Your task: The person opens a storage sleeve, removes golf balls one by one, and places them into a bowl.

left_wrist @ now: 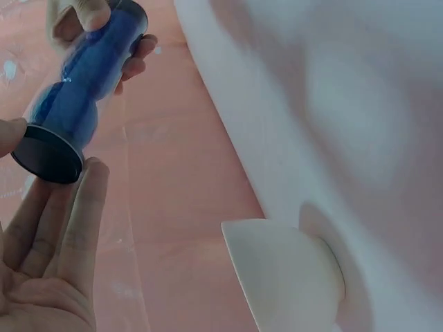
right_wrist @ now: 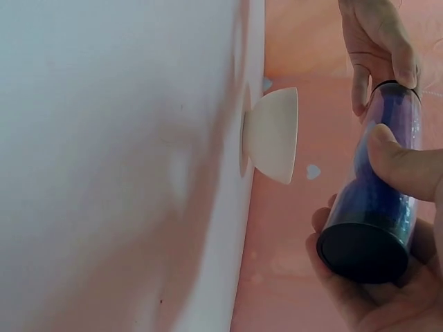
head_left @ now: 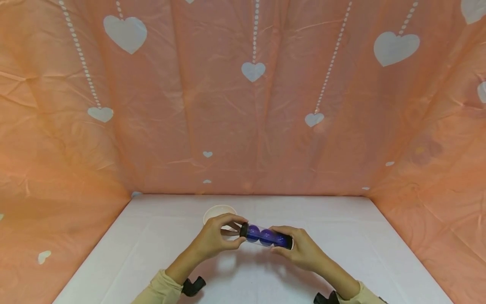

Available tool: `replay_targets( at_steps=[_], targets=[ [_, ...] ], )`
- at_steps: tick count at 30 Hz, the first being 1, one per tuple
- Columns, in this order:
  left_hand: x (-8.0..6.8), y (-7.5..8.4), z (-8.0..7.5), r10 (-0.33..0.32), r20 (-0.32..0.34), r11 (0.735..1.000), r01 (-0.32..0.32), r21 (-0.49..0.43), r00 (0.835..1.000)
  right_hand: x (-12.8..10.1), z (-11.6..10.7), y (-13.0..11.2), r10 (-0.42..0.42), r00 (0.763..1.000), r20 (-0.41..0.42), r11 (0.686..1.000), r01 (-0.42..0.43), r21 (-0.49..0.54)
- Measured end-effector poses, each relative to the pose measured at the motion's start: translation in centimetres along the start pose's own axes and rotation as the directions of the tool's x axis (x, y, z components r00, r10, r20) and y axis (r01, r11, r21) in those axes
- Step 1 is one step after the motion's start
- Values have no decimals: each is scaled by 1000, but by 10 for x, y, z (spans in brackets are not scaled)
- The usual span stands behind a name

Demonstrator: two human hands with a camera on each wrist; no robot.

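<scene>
Over the table, a clear plastic tube [head_left: 259,234] with several blue-purple balls [head_left: 266,237] in it is held nearly level between both hands. At its left end, the left hand [head_left: 214,240] pinches the black cap [left_wrist: 48,155] between thumb and fingers. The right hand [head_left: 303,249] grips the tube near its other end, thumb along the side in the right wrist view, fingers underneath. That end also has a black cap [right_wrist: 363,252].
Just behind the left hand stands a white bowl [right_wrist: 273,135] on the white-covered table [head_left: 144,236]. Orange cloth [head_left: 228,109] with pale hearts hangs at the back and both sides.
</scene>
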State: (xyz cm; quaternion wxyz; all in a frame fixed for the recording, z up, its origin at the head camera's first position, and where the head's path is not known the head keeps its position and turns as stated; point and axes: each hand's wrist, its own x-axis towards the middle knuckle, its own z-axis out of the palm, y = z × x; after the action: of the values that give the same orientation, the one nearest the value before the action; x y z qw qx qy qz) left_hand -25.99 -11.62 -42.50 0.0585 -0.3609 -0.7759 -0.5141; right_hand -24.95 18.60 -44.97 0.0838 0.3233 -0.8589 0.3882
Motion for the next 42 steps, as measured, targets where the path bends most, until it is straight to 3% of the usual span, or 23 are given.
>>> replay_targets(
  at_steps=[7,12,20,26,33,42],
  targets=[
    [-3,4,5,20,-56,1000,-19,7,998,0,-2,0,-11,1000,-5,1000,11,7],
    [-3,5,4,24,-41,1000,-24,-2,999,0,-5,0,-26,1000,9,1000,26,8],
    [-4,2,-1,-64,52,985,71,-154,997,-6,-7,5,-24,999,38,999,22,32],
    [-8,-2,-8,-103,34,979,107,-176,994,-6,-8,5,21,999,43,997,-24,70],
    [-17,-9,-13,-150,44,981,154,-119,988,-9,-10,5,39,998,49,993,-44,109],
    [-28,-16,-14,-172,100,985,171,22,980,-11,-10,4,42,998,46,996,-45,72]
  ],
)
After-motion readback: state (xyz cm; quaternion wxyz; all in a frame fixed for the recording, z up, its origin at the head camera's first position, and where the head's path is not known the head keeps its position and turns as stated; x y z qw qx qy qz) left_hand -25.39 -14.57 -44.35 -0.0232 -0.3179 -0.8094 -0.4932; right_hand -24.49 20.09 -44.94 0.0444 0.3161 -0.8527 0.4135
